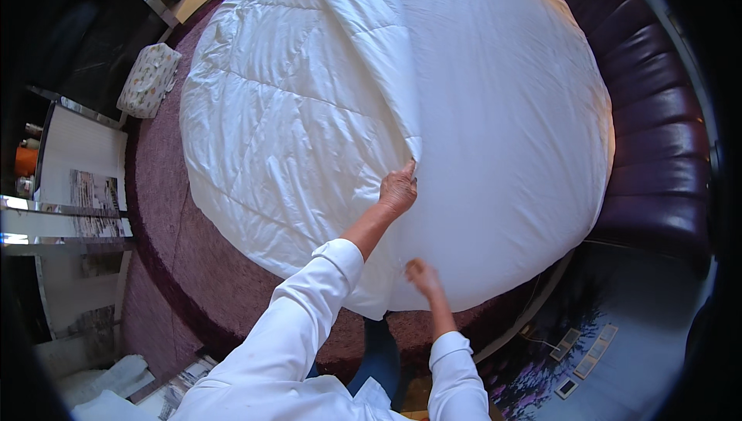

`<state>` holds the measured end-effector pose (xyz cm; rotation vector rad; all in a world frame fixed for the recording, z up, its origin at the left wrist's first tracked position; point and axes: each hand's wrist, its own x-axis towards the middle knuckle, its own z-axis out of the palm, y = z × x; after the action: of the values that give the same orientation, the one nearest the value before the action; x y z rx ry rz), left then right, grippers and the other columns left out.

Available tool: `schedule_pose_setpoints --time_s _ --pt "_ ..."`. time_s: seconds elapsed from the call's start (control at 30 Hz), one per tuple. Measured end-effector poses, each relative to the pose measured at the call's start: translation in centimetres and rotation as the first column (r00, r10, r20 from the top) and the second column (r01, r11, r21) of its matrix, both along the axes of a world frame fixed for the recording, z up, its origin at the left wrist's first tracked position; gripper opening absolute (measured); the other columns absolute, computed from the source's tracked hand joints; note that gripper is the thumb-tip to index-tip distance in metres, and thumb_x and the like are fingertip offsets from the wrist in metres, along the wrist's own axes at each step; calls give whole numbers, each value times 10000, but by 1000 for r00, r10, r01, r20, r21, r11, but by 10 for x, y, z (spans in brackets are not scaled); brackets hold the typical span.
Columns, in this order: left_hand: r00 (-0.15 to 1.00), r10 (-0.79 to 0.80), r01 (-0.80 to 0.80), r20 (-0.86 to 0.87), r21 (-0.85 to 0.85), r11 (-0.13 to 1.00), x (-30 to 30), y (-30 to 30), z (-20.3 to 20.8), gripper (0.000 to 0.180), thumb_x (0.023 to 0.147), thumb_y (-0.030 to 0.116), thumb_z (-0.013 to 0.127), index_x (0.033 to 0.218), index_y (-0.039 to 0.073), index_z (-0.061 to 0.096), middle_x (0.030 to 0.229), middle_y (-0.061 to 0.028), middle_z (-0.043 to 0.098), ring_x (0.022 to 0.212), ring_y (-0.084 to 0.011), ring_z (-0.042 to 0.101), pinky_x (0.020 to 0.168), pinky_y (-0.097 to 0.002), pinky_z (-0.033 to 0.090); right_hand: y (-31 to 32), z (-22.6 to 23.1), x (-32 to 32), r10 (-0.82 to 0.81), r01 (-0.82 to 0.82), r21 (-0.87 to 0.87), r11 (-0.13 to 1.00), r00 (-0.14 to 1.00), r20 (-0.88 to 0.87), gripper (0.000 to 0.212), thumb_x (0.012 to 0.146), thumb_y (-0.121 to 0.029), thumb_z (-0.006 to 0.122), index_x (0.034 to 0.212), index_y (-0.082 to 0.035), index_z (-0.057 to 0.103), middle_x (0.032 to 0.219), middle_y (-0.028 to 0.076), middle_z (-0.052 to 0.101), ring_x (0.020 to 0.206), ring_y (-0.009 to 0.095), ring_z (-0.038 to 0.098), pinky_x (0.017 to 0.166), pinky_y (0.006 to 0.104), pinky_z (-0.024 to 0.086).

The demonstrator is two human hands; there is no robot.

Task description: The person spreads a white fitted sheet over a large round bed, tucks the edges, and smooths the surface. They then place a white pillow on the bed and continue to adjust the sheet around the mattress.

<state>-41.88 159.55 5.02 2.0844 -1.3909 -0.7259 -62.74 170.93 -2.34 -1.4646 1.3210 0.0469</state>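
Observation:
A white quilted duvet [286,112] covers the left part of a round bed, its long edge folded over in a strip. The white sheet [502,127] shows on the right part. My left hand [399,190] is closed on the duvet's folded edge near the middle of the bed, the arm stretched out. Closer to me, my right hand [422,276] hovers over the sheet beside the duvet's near edge. Motion blurs its fingers, so I cannot make out their position or whether they touch the cloth.
A purple padded leather headboard [657,143] curves along the right side. Purple carpet [209,247] rings the bed's left and near sides. A white patterned box-shaped bundle [149,81] rests at the left. Wall switches [595,351] show at lower right.

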Motion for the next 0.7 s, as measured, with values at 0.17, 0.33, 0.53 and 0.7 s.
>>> schedule_pose_setpoints --time_s 0.17,0.33,0.53,0.7 --pt "971 27 -63 -236 -145 987 6 8 -30 407 817 120 578 1214 84 498 837 -210 634 817 -354 617 766 -427 476 -124 65 49 -242 325 -463 825 943 230 228 905 -210 539 999 -11 599 791 56 640 714 101 580 642 253 468" --pt "476 42 -270 -878 -100 958 41 35 -6 332 872 137 596 1189 52 544 920 -7 623 838 -93 564 756 -260 453 -178 54 101 -433 438 117 891 744 509 466 902 -438 529 1173 -59 539 998 93 625 894 159 595 779 284 469" --pt "210 48 -349 -977 -29 937 82 60 27 281 891 120 584 1166 64 563 988 36 600 868 -42 531 783 -223 449 -107 4 189 -566 239 545 804 586 579 635 894 -538 468 1265 -23 468 1125 85 566 990 174 541 863 306 439" --pt "664 51 -238 -746 -146 960 94 82 -4 296 880 94 550 1168 24 539 927 -41 610 865 -66 516 784 -254 446 -106 41 218 -601 349 492 798 390 698 729 877 -592 454 1279 16 447 1177 88 533 1087 191 474 977 319 349"
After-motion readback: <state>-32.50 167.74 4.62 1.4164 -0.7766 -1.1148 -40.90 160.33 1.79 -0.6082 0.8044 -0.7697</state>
